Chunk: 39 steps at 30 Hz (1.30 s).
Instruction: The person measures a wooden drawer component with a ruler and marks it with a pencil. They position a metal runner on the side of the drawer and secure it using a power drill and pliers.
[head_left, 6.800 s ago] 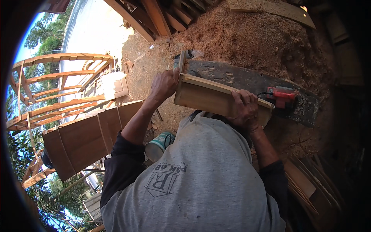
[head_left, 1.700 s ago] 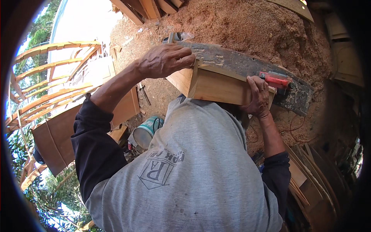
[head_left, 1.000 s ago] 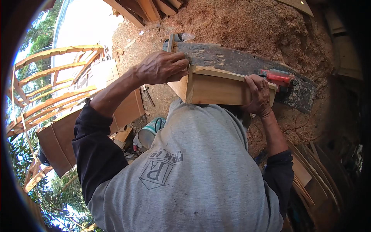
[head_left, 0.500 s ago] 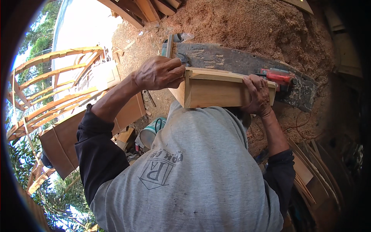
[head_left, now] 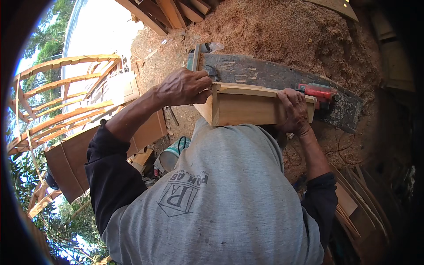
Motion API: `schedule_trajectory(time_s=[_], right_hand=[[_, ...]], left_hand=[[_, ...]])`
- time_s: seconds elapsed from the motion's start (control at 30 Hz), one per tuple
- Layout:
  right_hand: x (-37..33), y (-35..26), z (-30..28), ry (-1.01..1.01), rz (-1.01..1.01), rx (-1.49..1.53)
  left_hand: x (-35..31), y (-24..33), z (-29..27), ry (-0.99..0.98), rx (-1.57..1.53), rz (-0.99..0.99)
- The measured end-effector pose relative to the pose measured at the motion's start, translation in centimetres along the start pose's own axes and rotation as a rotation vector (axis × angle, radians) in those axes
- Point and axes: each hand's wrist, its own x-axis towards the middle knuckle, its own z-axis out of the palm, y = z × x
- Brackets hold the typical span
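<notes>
A pale wooden box (head_left: 251,110), perhaps a drawer, rests against the front of my grey shirt, its long side toward me. My right hand (head_left: 294,111) grips its right end, fingers over the top edge. At the box's left corner is my left hand (head_left: 187,87), closed with the fingers curled in. Whatever its fingertips pinch, if anything, is hidden. Just beyond that hand, a dark curved metal piece (head_left: 212,73) lies on a worn grey plank (head_left: 274,70). On the plank's right part sits a red power tool (head_left: 319,92), close past my right hand.
Wood shavings (head_left: 282,31) cover the ground beyond the plank. A curved wooden frame (head_left: 66,84) and a brown panel (head_left: 70,165) stand at left. Near my left elbow is a teal and white bucket (head_left: 170,157). Boards (head_left: 353,198) lean at lower right.
My left hand has shifted slightly at the box's left corner, its fingers still curled. The right hand keeps its grip on the box. The whole view has moved a little.
</notes>
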Motion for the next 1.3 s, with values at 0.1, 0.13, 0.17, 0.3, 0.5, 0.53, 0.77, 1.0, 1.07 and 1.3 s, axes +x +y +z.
schedule_trajectory(time_s=[0.1,0.13,0.17,0.3,0.5,0.53,0.77,1.0,1.07,1.3], right_hand=[[0.0,0.0,-0.1,-0.013,-0.012,0.002],[0.0,0.0,-0.1,-0.006,-0.009,0.001],[-0.1,0.1,-0.1,0.001,-0.006,0.0],[-0.3,0.3,-0.2,-0.012,-0.017,0.008],[-0.3,0.5,0.0,-0.001,-0.041,-0.014],[-0.4,0.5,0.2,0.0,-0.03,-0.018],[-0.2,-0.4,0.1,0.017,-0.045,-0.036],[-1.0,0.1,-0.4,-0.019,-0.051,-0.072],[-1.5,0.0,-0.2,-0.006,-0.056,-0.087],[-2.5,0.7,0.6,0.018,-0.031,-0.146]], left_hand=[[-0.1,0.0,0.0,-0.003,-0.115,-0.027],[-0.1,0.1,0.1,-0.003,-0.114,-0.028],[0.0,0.1,0.2,-0.018,-0.188,-0.066],[0.4,0.7,-0.1,-0.053,-0.278,-0.128],[0.8,0.6,-0.4,-0.128,-0.116,-0.113],[0.7,0.6,-0.2,-0.109,-0.106,-0.122],[-0.2,0.6,-1.7,0.128,0.226,0.231],[0.7,0.3,0.2,0.04,-0.125,0.004],[0.7,0.8,0.5,0.069,-0.136,-0.016],[0.7,0.6,-0.4,0.144,0.155,0.261]])
